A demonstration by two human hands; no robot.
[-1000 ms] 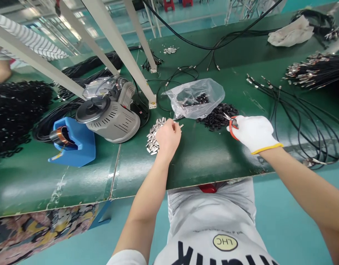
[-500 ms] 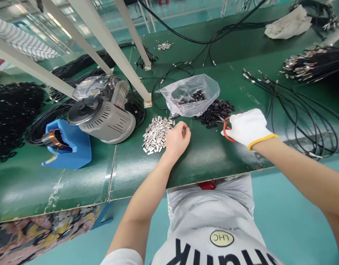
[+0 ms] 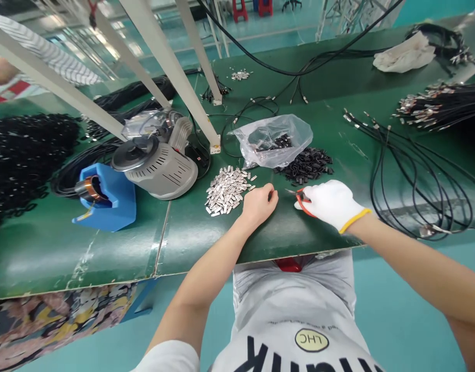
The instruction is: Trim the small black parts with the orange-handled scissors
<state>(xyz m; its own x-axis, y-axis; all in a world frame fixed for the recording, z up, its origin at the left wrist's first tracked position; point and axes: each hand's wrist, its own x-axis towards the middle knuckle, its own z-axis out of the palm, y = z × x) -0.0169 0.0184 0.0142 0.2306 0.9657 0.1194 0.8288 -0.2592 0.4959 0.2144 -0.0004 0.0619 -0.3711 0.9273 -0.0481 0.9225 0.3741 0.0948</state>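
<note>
My bare left hand (image 3: 259, 205) is closed, thumb and fingertips drawn together, at the right edge of a pile of small silver metal connector shells (image 3: 226, 190). Whatever it may hold is hidden. My right hand (image 3: 330, 202), in a white glove with a yellow cuff, grips small red-handled pliers (image 3: 300, 196). Their metal tip points left toward my left hand, without touching it. Just beyond the pliers lies a heap of small black plastic pieces (image 3: 309, 164). A clear plastic bag (image 3: 299, 132) with more dark pieces inside leans against that heap.
A grey machine (image 3: 163, 173) with a round black top and a blue tape dispenser (image 3: 123, 206) stand to the left. White posts (image 3: 179, 77) rise behind them. Black cables (image 3: 415, 170) lie coiled at right, a black heap (image 3: 24, 165) far left. A striped sleeve (image 3: 47, 49) shows upper left.
My right hand has brought the pliers left, away from the black pieces and closer to my left hand. My left hand has come slightly away from the silver pile. The camera view has shifted a little.
</note>
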